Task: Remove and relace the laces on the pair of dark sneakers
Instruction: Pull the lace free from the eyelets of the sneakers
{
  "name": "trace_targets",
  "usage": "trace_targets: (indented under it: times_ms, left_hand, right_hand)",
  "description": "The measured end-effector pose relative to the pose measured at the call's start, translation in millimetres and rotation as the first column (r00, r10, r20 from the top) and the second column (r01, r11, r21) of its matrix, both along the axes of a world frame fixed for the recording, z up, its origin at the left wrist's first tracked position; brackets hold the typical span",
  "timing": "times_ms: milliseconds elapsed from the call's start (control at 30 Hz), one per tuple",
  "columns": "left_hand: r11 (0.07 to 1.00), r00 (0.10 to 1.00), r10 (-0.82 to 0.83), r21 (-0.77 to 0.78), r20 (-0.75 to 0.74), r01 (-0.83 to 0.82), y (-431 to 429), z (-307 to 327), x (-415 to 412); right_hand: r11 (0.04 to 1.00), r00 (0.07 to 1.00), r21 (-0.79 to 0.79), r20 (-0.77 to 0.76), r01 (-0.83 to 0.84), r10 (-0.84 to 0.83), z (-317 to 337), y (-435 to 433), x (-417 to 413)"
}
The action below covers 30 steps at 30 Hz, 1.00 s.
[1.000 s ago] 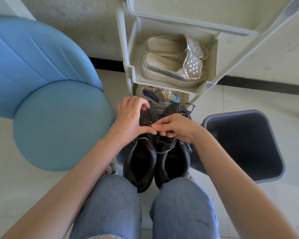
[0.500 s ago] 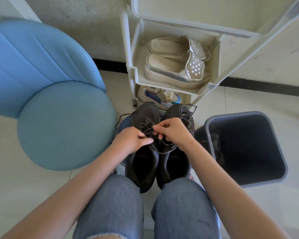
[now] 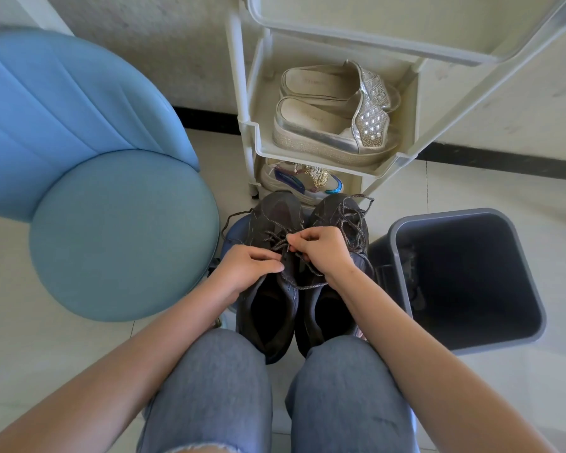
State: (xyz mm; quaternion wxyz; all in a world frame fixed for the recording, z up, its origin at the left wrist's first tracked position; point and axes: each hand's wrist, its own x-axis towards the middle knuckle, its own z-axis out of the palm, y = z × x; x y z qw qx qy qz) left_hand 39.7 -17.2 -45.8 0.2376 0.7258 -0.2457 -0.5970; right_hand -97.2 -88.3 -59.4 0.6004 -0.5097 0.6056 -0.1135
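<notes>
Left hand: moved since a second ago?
Yes. Left hand pulled back from the left sneaker toe toward its opening, away from the shoe rack.

you are in a home, by the look of it, in the corner where shoes are kept: a white plastic shelf rack (image 3: 252, 132) holds silver slippers (image 3: 324, 125) on one tier and a bright sneaker (image 3: 301, 181) on the tier beneath. a blue padded chair (image 3: 111, 233) and a grey waste bin (image 3: 399, 256) stand on the pale tiled floor (image 3: 13, 322) by a plain wall (image 3: 144, 44) with black skirting (image 3: 203, 117).
</notes>
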Motion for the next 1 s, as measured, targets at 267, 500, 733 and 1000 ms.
trace_targets:
  times_ms: [267,500,733,1000]
  left_hand:
    - [0.998,0.997,0.068,0.005,-0.034,-0.067,1.9,0.7,-2.2]
    - [0.997,0.996,0.082,-0.007,-0.041,-0.082,2.6,1.2,-3.4]
    - [0.995,0.995,0.090,-0.028,-0.048,-0.091,3.3,-1.1,-3.2]
    - [0.995,0.995,0.093,-0.022,-0.042,-0.094,3.7,-1.7,-2.8]
  right_hand:
    - [0.996,0.991,-0.077,-0.129,-0.044,0.034,-4.0,6.4,1.4]
    - [0.997,0.986,-0.065,-0.163,-0.052,0.040,-3.1,7.7,0.3]
    - [0.999,0.991,0.033,-0.132,-0.027,0.032,-1.2,2.6,5.2]
    - [0.983,0.953,-0.001,-0.245,-0.183,0.177,0.6,3.4,2.7]
